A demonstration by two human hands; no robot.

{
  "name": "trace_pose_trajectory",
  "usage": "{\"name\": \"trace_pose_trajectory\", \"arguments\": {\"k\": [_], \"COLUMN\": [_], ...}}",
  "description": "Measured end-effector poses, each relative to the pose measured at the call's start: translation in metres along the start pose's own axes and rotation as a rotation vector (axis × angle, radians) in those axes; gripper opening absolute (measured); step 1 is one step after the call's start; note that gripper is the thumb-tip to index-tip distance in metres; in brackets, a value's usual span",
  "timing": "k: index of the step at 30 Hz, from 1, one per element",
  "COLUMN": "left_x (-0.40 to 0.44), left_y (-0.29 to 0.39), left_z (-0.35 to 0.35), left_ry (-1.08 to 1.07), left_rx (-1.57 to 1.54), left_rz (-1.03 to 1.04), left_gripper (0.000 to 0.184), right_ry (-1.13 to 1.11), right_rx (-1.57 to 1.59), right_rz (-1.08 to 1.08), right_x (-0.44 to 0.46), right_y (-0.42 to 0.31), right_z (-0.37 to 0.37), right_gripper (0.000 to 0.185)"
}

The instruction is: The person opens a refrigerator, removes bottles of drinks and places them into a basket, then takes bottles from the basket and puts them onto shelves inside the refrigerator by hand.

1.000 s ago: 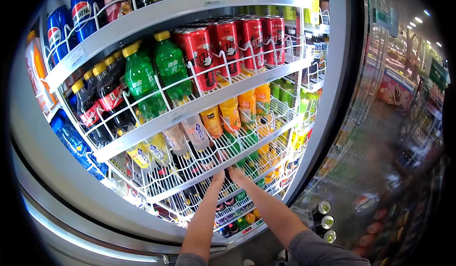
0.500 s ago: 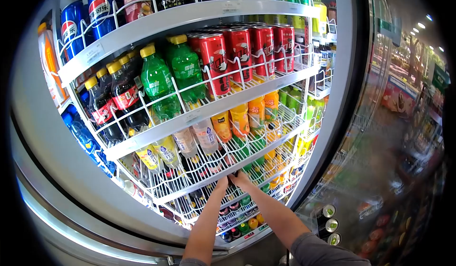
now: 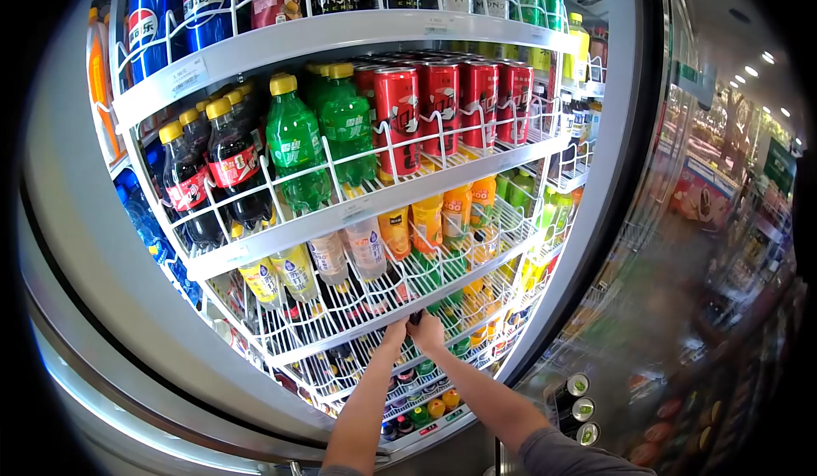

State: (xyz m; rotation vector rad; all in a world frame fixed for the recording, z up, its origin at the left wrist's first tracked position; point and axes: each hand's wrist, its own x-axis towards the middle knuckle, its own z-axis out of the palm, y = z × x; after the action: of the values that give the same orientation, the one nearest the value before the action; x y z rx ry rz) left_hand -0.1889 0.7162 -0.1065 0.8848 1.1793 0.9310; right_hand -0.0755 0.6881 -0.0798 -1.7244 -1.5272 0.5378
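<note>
Both arms reach down to a lower shelf edge (image 3: 340, 337) of a drinks cooler. My left hand (image 3: 397, 332) is at that edge, with its fingers mostly hidden. Close beside it on the right, my right hand (image 3: 425, 331) is closed around a small dark object (image 3: 415, 317), whose kind I cannot make out. Whether my left hand also touches it is unclear. Orange bottles (image 3: 426, 221) and pale bottles (image 3: 366, 246) stand on the shelf above the hands.
Higher up are red cans (image 3: 397, 114), green bottles (image 3: 294, 140), dark cola bottles (image 3: 234, 161) and blue cans (image 3: 206, 8). An open glass door (image 3: 630, 306) is at the right. Black cans (image 3: 572, 408) stand low, near my right sleeve (image 3: 570, 455).
The view has shifted, so the shelves appear lower and further right at first, then more upright. My hands stay at the shelf edge, and the dark object now shows between them.
</note>
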Motion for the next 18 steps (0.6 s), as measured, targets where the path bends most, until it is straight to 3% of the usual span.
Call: {"name": "trace_pose_trajectory", "arguments": {"k": [5,9,11,14,18], "left_x": [0.008,-0.01,-0.012,0.001,0.001], "left_y": [-0.003,0.015,0.013,0.002,0.002], "left_z": [0.003,0.016,0.019,0.017,0.023], "left_ry": [0.136,0.218,0.255,0.355,0.433], "left_rx": [0.147,0.332,0.36,0.496,0.611], "left_rz": [0.093,0.281,0.333,0.522,0.576], "left_gripper": [0.045,0.06,0.058,0.053,0.051], "right_ry": [0.02,0.012,0.016,-0.041,-0.016], "right_rx": [-0.133,-0.247,-0.241,-0.258,-0.188], "right_rz": [0.029,-0.046,-0.082,0.001,0.041], "right_x": [-0.004,-0.001,0.001,0.009,0.014], "right_y": [-0.009,-0.011,-0.013,-0.023,-0.019], "right_z": [-0.005,-0.007,-0.012,-0.021,-0.017], "right_gripper": [0.043,0.04,0.032,0.028,0.028]}}
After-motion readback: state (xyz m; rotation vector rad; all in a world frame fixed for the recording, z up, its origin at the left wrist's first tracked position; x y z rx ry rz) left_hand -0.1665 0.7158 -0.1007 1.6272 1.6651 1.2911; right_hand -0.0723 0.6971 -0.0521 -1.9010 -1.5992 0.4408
